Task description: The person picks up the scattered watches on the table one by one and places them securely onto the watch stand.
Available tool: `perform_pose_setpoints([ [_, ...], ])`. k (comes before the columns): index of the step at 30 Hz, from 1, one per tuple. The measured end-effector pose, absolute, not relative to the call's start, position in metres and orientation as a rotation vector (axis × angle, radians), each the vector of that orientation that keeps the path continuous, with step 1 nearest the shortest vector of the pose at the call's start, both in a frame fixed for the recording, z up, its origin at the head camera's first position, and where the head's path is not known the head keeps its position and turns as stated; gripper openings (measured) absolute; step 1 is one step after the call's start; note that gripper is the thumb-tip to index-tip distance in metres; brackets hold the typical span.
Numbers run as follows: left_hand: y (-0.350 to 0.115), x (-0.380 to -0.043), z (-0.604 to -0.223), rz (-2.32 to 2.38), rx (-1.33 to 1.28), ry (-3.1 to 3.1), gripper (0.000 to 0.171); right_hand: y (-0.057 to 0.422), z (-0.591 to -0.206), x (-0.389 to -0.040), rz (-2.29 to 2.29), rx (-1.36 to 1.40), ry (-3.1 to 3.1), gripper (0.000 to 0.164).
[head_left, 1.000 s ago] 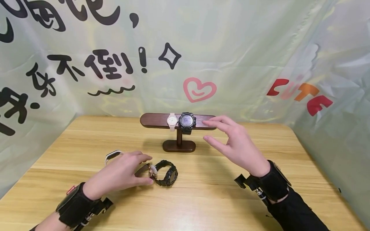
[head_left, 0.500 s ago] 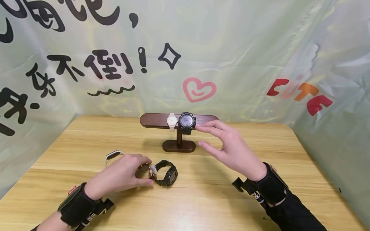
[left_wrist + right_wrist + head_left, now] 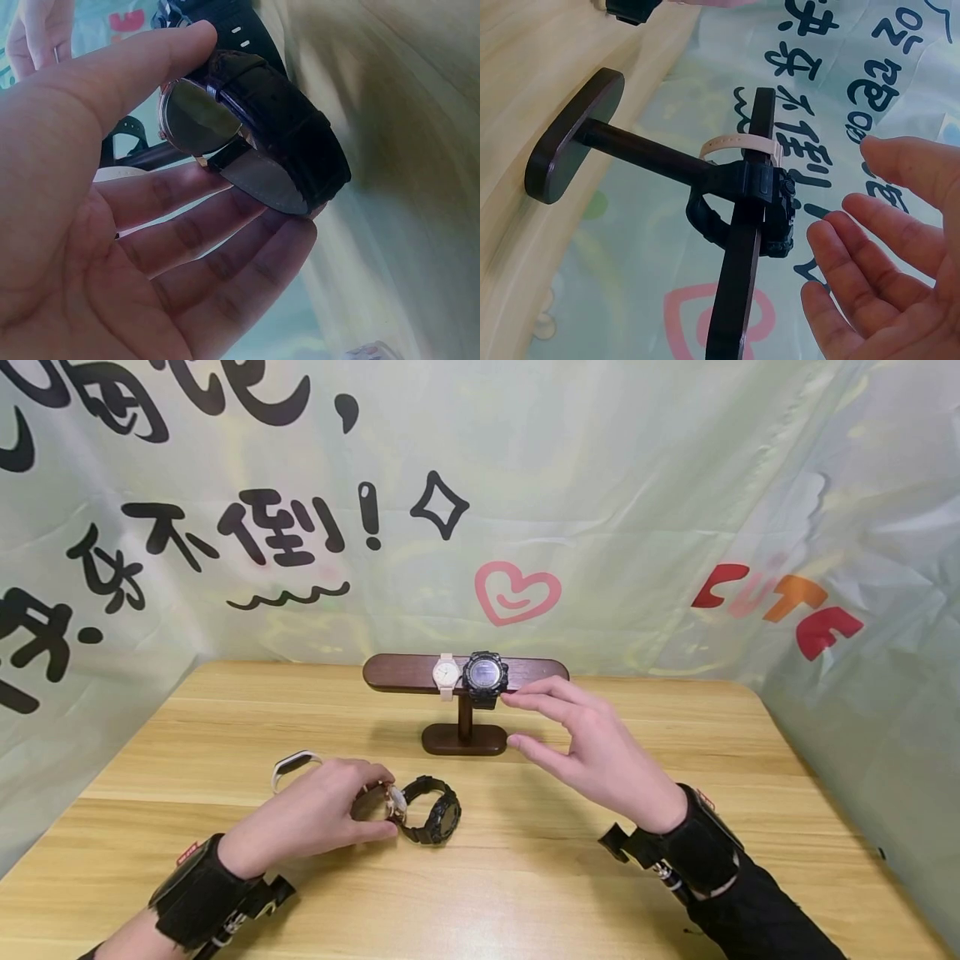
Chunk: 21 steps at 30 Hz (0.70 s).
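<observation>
My left hand holds a wristwatch with a dark leather strap and a rose-gold case, the thumb on one side and the fingers on the other. Right against it, a chunky black watch lies on its side on the table. My right hand is held with extended, slightly bent fingers beside the dark wooden watch stand, its fingertips near a black digital watch strapped on the bar. In the right wrist view, nothing is between those fingers. A pale pink watch sits left of the digital one.
Behind my left hand lies a white band with a black face, partly covered by the hand. The stand's oval base rests on the wooden table. A printed cloth backdrop rises behind and along the sides.
My right hand has moved left and slightly down along the bar, closer to the black digital watch. The left hand has barely shifted; more of the leather strap's loop now shows beneath its fingers.
</observation>
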<state>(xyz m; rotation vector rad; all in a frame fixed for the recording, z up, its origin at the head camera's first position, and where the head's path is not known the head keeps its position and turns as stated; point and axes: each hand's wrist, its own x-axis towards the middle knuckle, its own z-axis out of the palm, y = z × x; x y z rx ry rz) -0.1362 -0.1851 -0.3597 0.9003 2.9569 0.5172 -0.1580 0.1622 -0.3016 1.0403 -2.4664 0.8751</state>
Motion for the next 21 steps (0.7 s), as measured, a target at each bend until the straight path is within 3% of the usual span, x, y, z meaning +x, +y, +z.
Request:
perform_pose_setpoints([
  [21, -0.187, -0.136, -0.349, 0.597, 1.016, 3.053, 0.054, 0.16, -0.304, -0.157, 0.859, 1.083, -2.442, 0.044],
])
